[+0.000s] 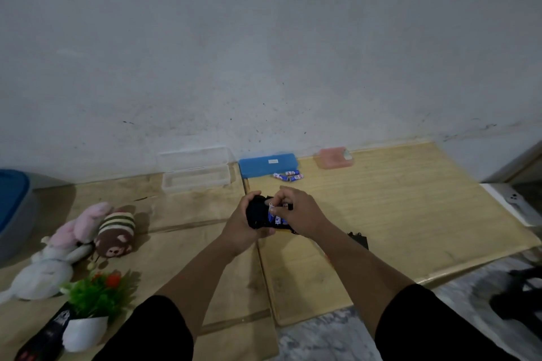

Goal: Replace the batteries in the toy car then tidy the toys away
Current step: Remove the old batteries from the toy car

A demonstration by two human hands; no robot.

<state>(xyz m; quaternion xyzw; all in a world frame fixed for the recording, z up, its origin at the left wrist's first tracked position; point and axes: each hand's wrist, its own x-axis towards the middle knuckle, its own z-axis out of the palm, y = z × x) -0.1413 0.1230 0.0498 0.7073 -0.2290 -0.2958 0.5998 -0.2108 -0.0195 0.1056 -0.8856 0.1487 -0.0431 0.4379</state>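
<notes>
Black sleeves frame two bare forearms reaching forward over the floor mats. Left hand (239,231) wraps the dark toy car (258,215) from the side, fingers curled around its body, holding it above the mat. Right hand (296,208) pinches a small battery (272,204) at the open compartment, where blue-labelled cells already sit in a row. Judged by look, the car is light, rigid plastic, best gripped across its flanks; the cells are smooth cylinders, apt to slip. Beyond lie spare batteries (289,175) beside a blue case (267,165), a clear box (196,180), and plush toys (88,231) left.
</notes>
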